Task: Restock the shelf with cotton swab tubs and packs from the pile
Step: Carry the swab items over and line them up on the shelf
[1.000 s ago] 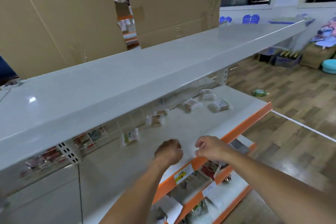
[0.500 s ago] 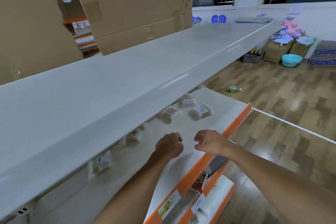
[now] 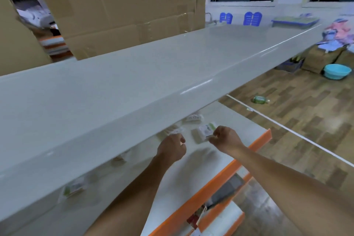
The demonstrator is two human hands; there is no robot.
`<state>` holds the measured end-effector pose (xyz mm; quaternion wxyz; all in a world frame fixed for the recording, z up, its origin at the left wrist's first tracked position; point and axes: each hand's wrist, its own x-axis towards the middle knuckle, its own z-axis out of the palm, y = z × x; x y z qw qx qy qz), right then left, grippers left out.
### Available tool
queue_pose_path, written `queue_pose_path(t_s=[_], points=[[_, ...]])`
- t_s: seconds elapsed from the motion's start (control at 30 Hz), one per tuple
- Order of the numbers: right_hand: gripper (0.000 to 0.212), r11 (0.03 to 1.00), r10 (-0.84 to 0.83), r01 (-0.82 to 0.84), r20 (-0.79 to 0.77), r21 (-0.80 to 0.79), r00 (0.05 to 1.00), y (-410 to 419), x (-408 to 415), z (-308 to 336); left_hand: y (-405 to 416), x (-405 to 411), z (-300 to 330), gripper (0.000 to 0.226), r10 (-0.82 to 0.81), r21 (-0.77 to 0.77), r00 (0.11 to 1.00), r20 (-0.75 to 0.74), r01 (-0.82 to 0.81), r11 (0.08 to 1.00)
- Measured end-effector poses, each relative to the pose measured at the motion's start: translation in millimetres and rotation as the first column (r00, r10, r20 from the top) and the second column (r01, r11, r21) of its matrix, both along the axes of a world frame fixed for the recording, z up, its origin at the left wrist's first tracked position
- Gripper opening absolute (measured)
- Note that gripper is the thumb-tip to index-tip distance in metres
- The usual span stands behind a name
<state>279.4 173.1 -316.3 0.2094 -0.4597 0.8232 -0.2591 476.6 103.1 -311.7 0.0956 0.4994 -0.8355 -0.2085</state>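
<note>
Several small cotton swab packs lie on the white middle shelf with its orange front rail, partly hidden under the top shelf. One pack with a green label lies near the shelf's right end. My right hand has its curled fingers pinching that pack's near right corner. My left hand hovers as a closed fist just left of it and seems to hold nothing. Another white pack lies further back, and a green-labelled pack sits far left. Motion blur hides details.
Tall cardboard sheets stand behind the top shelf. Lower orange-edged shelves hold other goods. On the wood floor to the right lie a green bottle, a blue basin and cardboard boxes.
My view has swung right along the shelf. Both hands moved forward over the middle shelf, and my right hand reached the green-labelled pack.
</note>
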Motion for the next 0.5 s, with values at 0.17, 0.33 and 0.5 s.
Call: queue_pose_path(t_s=[0.17,0.33,0.5], points=[[0.052,0.992,0.089,-0.081,-0.084,0.099,0.992,-26.3,-37.1,0.4,-10.1,-44.6,-0.1,0.032,0.107,-0.018,0.994,-0.038,-0.108,0.994],[0.065,0.973,0.143,-0.141,0.003,0.182,0.990,-47.5,-61.0,-5.2,-12.0,-72.4,-6.2,0.041,0.224,-0.062,0.974,-0.032,-0.225,0.972],[0.075,0.958,0.173,-0.182,0.063,0.220,0.983,-55.9,-64.7,-13.6,-13.0,-87.0,-14.5,0.044,0.260,-0.120,0.966,-0.001,-0.258,0.959]])
